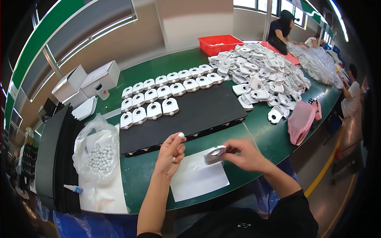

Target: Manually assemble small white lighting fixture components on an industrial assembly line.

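My left hand [168, 156] pinches a small white ball [181, 135] at its fingertips, and a second white ball [174, 159] shows in its curled fingers. In my right hand [245, 156] is a white plastic housing [212, 157] with a round hole, tilted and slightly blurred. Both hands hover around a white paper sheet [198, 182] on the green table. Just beyond, a black foam board [190, 115] carries rows of similar white housings [170, 106]. On the left, a clear plastic bag [81, 146] contains many white balls [101, 158].
A large heap of white housings [262, 73] covers the table's back right, beside a red bin [218, 41] and a pink mesh pouch [301, 121]. Stacked black boards [55, 158], a glue bottle [73, 189] and white boxes [101, 77] stand left. Other people [281, 31] work at the right.
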A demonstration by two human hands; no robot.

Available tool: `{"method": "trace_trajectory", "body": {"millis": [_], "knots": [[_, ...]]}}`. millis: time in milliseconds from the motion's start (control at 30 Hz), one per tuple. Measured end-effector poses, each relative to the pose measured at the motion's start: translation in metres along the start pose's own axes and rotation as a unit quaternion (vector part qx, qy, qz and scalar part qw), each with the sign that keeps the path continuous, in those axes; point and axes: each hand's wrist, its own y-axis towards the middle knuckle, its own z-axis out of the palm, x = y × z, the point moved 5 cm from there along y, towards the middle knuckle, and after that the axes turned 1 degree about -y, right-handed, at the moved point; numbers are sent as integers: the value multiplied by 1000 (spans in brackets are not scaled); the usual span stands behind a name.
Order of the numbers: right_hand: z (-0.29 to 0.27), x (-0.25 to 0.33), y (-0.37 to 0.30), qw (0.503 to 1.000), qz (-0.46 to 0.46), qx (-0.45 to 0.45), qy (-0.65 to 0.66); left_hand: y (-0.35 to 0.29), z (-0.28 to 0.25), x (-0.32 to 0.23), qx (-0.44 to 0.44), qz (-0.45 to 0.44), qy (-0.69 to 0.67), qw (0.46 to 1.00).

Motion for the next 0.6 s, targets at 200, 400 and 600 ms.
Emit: {"method": "trace_trajectory", "body": {"millis": [200,400,600], "knots": [[57,-37,12,983,44,2,180,1,-1,-3,6,14,0,1000],[68,-40,10,995,13,-3,104,0,-1,-3,5,10,-3,1000],[65,-34,8,998,-2,-17,63,0,-1,-2,8,10,-3,1000]]}}
